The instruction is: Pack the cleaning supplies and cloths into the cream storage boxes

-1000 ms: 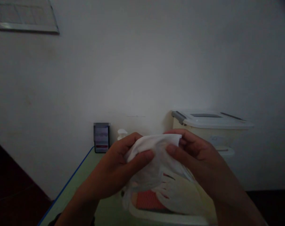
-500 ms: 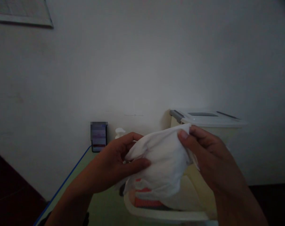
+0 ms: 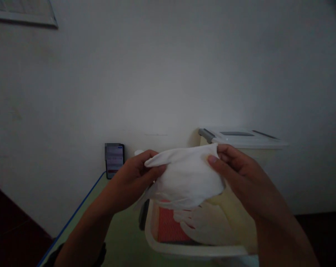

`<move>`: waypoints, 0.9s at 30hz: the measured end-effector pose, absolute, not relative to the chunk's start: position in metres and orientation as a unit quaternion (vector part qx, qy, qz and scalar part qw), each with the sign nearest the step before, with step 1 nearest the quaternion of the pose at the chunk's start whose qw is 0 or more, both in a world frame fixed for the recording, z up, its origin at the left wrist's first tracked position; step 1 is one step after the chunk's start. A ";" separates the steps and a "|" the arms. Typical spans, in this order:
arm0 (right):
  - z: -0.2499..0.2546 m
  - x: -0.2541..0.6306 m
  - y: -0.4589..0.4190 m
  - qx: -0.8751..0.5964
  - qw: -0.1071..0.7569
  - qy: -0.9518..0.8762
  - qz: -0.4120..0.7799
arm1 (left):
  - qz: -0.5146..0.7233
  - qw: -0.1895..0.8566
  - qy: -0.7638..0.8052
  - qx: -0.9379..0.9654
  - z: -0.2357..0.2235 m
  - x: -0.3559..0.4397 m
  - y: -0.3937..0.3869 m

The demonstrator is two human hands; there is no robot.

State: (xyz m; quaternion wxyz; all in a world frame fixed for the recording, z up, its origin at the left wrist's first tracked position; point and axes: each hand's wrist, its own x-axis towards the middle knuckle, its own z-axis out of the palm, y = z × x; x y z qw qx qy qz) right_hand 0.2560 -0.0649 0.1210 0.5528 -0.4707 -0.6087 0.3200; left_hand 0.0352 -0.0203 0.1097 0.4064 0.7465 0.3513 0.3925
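Note:
A piece of white cloth (image 3: 187, 174) is stretched between my two hands above a basin, its lower edge hanging loose and creased. My left hand (image 3: 137, 178) pinches the cloth's left end between thumb and fingers. At the upper right corner, my right hand (image 3: 237, 174) grips it, thumb in front and fingers behind. Below, the white-rimmed basin (image 3: 201, 250) holds a pale glove-like piece (image 3: 203, 224) with finger shapes, a red textured item (image 3: 168, 226) and a yellowish cloth (image 3: 237, 211). The cloth and my right arm hide part of the basin.
A phone (image 3: 115, 161) stands upright against the wall at the green tabletop's (image 3: 123, 237) back left. Behind my left hand, a white pump top (image 3: 139, 152) is mostly hidden. A lidded storage box (image 3: 240, 139) stands at the back right. Something dark (image 3: 143, 215) lies beside the basin.
My left hand has risen slightly and moved left, drawing the cloth flatter and wider. The cloth's lower edge is higher, showing more of the red item and the glove-like piece.

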 end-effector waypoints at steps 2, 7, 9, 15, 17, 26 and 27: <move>0.122 0.256 -0.065 -0.468 0.545 -0.627 0.301 | 0.384 0.423 0.360 0.738 0.110 0.035 -0.020; 0.121 0.256 -0.064 -0.472 0.542 -0.645 0.262 | 0.314 0.480 0.320 0.754 0.111 0.030 -0.021; 0.121 0.254 -0.065 -0.472 0.548 -0.646 0.245 | 0.281 0.462 0.318 0.779 0.111 0.027 -0.021; 0.120 0.249 -0.068 -0.476 0.579 -0.616 0.244 | 0.252 0.353 0.324 0.841 0.110 0.026 -0.020; 0.119 0.248 -0.068 -0.476 0.577 -0.609 0.264 | 0.291 0.386 0.311 0.819 0.110 0.029 -0.018; 0.122 0.249 -0.068 -0.493 0.524 -0.631 0.289 | 0.309 0.650 0.146 0.679 0.105 0.028 -0.016; 0.121 0.248 -0.068 -0.492 0.503 -0.647 0.293 | 0.295 0.663 0.134 0.674 0.106 0.028 -0.018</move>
